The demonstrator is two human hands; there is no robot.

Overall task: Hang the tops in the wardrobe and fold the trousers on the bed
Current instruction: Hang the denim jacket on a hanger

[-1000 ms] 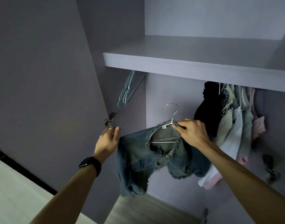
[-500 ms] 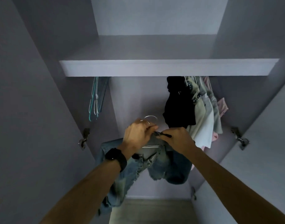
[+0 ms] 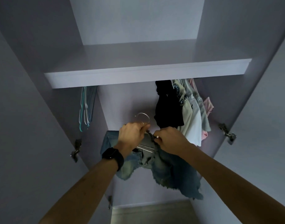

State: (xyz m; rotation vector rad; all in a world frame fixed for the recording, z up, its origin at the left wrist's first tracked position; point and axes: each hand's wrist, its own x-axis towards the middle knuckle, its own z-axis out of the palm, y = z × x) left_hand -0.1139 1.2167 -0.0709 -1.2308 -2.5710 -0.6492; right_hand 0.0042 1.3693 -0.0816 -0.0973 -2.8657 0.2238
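Grip: the left hand (image 3: 132, 136) is curled round the neck of the wire hanger (image 3: 142, 116) below its hook. The right hand (image 3: 170, 139) pinches the collar of the denim top (image 3: 162, 172), which is draped on that hanger inside the wardrobe, below the shelf (image 3: 138, 75).

Risk: the shelf hides the rail, so the hook may miss it. The top looks lopsided and may slide off.

You have no words or numbers to read here. The small white tag (image 3: 157, 136) on the denim top (image 3: 170, 173), just by your right hand (image 3: 169, 139), is too tiny and blurry to make out. The face of the black watch (image 3: 113, 155) on your other wrist is dark and shows nothing you can read
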